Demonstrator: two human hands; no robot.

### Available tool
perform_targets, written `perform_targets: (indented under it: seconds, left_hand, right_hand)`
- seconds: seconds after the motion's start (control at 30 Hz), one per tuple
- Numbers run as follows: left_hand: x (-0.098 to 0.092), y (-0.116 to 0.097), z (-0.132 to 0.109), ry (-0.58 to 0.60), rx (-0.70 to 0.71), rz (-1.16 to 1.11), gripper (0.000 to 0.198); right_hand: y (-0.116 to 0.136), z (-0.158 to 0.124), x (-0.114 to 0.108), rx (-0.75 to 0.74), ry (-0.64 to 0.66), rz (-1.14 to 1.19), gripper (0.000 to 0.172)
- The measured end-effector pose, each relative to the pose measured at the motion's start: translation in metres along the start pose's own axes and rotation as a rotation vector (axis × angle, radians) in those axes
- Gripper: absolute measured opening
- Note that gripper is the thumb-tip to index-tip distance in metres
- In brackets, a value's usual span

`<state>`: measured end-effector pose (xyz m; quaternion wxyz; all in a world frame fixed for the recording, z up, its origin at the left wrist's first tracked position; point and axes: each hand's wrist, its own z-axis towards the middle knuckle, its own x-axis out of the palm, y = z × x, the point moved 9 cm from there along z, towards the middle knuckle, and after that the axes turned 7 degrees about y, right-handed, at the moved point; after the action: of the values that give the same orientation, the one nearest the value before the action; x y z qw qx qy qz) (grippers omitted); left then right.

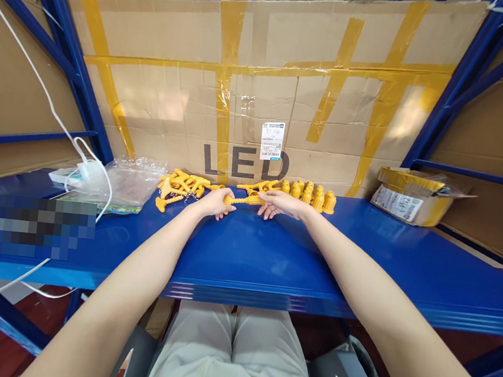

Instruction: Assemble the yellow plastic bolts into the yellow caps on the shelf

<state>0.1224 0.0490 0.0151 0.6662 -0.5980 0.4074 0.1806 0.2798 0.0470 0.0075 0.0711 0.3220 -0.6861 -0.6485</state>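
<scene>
Near the middle of the blue shelf, my left hand [217, 203] is closed on one end of a yellow plastic threaded rod [238, 200]. My right hand [282, 205] grips a yellow tapered sleeve [254, 199] at the rod's other end. Rod and sleeve lie in one line; how deep the rod sits inside is hidden. Beyond my left hand is a pile of yellow branched plastic parts [185, 181], some with threaded stems, and small dark metallic bits among them. Behind my right hand stand several yellow bell-shaped cups [329, 202] beside another yellow branched part [258, 185].
A large taped cardboard sheet [175, 104] walls off the back. On the left lie clear plastic bags [132, 180], a white power strip [90, 174] with trailing cables, and a blurred object [45, 225]. A small open carton [410, 198] sits at right. Blue rack posts flank the shelf.
</scene>
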Motion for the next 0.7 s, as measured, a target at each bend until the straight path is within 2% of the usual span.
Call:
perform_targets:
  seconds: [0.37, 0.47, 0.6, 0.7]
  left_hand:
    - [0.000, -0.003, -0.004, -0.012, 0.008, 0.032, 0.029]
    - [0.001, -0.003, -0.002, -0.006, 0.022, 0.029, 0.030]
    - [0.001, -0.003, -0.001, -0.004, 0.027, 0.031, 0.030]
    - [0.001, -0.003, -0.002, 0.002, 0.024, 0.037, 0.030]
  right_hand:
    - [-0.006, 0.005, -0.003, 0.003, -0.003, -0.042, 0.043]
    - [-0.009, 0.004, -0.005, 0.020, 0.016, -0.016, 0.040]
    - [-0.012, 0.003, -0.009, 0.009, 0.060, 0.028, 0.026]
    - [-0.015, 0.002, -0.012, -0.002, 0.086, 0.065, 0.034]
